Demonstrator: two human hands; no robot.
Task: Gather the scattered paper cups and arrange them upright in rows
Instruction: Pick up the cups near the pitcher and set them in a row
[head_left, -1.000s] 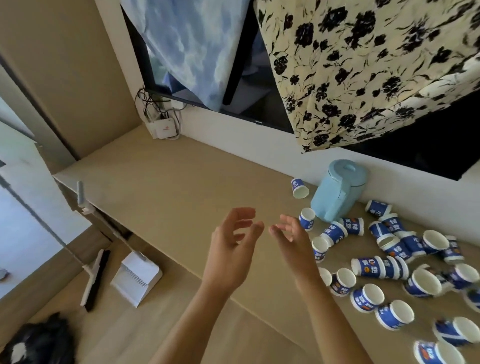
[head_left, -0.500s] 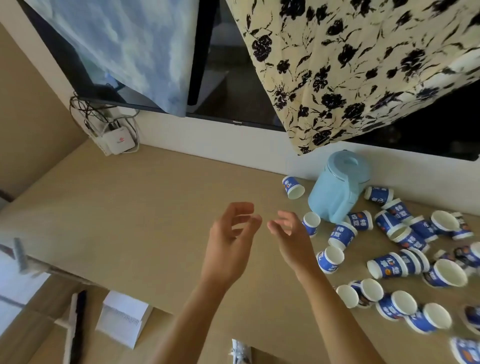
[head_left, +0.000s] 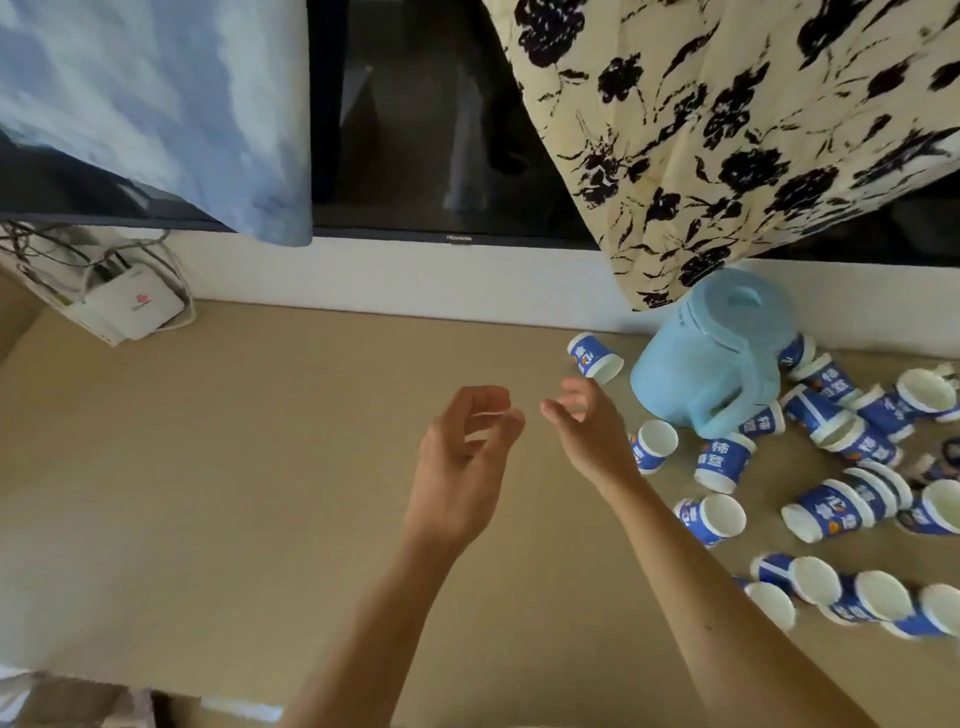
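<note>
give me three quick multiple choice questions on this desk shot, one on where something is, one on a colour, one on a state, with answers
1. Where on the desk does the light blue jug stand?
A) at the left end
B) on the right near the wall, among the cups
C) at the front edge

2. What colour are the paper cups on the outside?
A) blue
B) red
C) green

3. What are the left hand and right hand doing?
A) each grips a cup
B) lying flat on the desk
C) hovering and holding nothing

Answers:
1 B: the jug sits by the white wall strip, with cups around its base.
2 A: the cup walls are blue with white lettering and white insides.
3 C: both hands are raised above the desk, with nothing in their fingers.
</note>
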